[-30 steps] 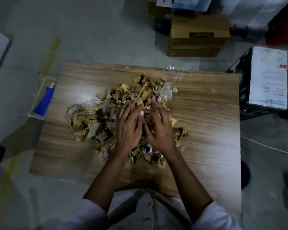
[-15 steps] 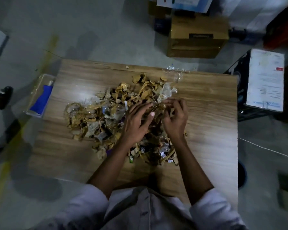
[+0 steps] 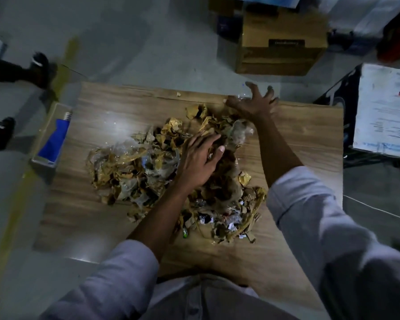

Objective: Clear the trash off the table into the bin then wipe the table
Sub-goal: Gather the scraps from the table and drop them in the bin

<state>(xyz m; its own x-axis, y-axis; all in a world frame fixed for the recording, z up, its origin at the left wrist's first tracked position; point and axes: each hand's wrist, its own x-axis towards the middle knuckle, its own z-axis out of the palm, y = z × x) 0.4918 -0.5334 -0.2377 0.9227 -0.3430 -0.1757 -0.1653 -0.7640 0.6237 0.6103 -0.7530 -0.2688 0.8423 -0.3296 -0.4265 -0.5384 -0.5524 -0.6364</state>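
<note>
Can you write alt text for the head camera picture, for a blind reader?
A person's left hand rests on a heap of crumpled wrappers on a wooden table, while the right hand, fingers spread, reaches to clear plastic at the far edge.

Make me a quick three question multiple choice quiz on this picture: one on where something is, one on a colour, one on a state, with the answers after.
1. Where is the right hand?
A. at the far edge of the table
B. at the near edge
C. down on the floor

2. What colour is the tube in the clear tray at the table's left edge?
A. red
B. blue
C. green

3. How is the left hand?
A. gripping a cloth
B. raised clear of everything
C. open, resting on the trash pile

Answers:
1 A: its spread fingers reach the far edge.
2 B: the tube's body is plainly blue.
3 C: its fingers lie fairly straight on the pile.
</note>
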